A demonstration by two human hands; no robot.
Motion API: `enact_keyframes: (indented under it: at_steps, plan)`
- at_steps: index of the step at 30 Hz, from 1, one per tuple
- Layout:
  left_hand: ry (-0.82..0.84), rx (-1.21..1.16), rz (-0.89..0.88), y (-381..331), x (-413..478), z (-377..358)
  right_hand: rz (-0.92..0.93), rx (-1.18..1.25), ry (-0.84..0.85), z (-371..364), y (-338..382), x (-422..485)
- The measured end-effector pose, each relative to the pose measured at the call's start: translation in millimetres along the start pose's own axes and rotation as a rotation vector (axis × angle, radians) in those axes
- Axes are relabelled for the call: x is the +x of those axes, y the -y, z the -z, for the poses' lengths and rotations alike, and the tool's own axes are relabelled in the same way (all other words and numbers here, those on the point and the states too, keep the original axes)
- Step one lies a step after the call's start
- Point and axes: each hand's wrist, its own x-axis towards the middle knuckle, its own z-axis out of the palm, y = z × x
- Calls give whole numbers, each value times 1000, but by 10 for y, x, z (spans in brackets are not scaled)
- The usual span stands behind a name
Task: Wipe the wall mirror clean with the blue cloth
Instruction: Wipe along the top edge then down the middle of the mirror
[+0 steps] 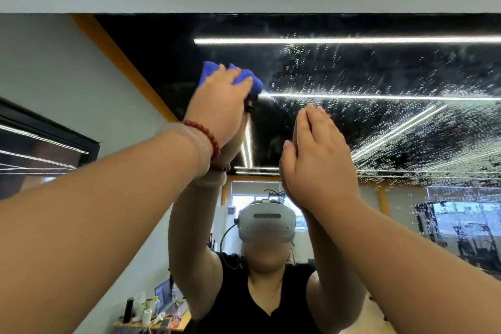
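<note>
The wall mirror (pixel 379 68) fills most of the head view, its top edge under a white wall strip. Many water droplets cover its upper right part; the upper left part looks streak-free and dark. My left hand (pixel 219 106), with a red bead bracelet at the wrist, presses the crumpled blue cloth (pixel 245 77) against the glass high up, fingers curled over it. My right hand (pixel 317 160) lies flat on the mirror to the right and lower, fingers straight and together, holding nothing.
The mirror reflects me in a white headset (pixel 267 222) and black top, ceiling light strips, windows and a cluttered desk (pixel 151 312) at the lower left. An orange frame strip (pixel 119 62) runs along the reflected wall at the left.
</note>
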Motion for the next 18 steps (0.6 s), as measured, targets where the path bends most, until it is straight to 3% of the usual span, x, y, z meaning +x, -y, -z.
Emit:
enact_keyframes:
  at_steps: [2,4,7,9,11,13,18]
  plan:
    - [-21,1,-14,29,86,18,9,0,6,5,-8,8]
    - [-73,-99,-243,-79,-38,-62,3,29,20,20,-30,15]
    - [22,-104,-594,-118,-326,-86,-14,83,63,73,-41,37]
    - [-37,-129,-538,21,-174,4,-20,82,115,147,-42,87]
    - [-64,-65,-266,191,62,70,-42,75,156,222,-42,182]
    - [-44,6,-165,192,169,78,-59,72,133,241,-54,327]
    - [51,-27,-454,-165,-18,-125,-70,96,157,146,-114,854]
